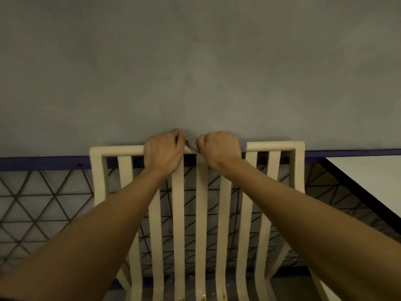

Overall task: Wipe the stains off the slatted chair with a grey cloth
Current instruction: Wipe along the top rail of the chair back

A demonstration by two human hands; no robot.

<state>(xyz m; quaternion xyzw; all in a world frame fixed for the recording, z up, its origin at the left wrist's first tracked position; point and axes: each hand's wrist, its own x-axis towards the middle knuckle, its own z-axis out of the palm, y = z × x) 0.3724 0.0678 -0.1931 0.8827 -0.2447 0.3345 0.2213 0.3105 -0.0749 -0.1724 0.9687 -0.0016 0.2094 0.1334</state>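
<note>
The slatted chair [201,213] stands on triangle-tiled floor [32,203].

head-worn wide-angle view, facing forward and down
looks from above onto the slatted chair [200,213] back, close in; wall [195,61] fills the upper half, tiled floor [32,203] behind the slats

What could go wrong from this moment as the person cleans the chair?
1. The left hand and right hand bunch at the top rail, pinching what seems to be the grey cloth. Little of it shows, so it may slip and drop behind.
2. Brown stains low on the slats lie far from both hands and could be missed.
</note>
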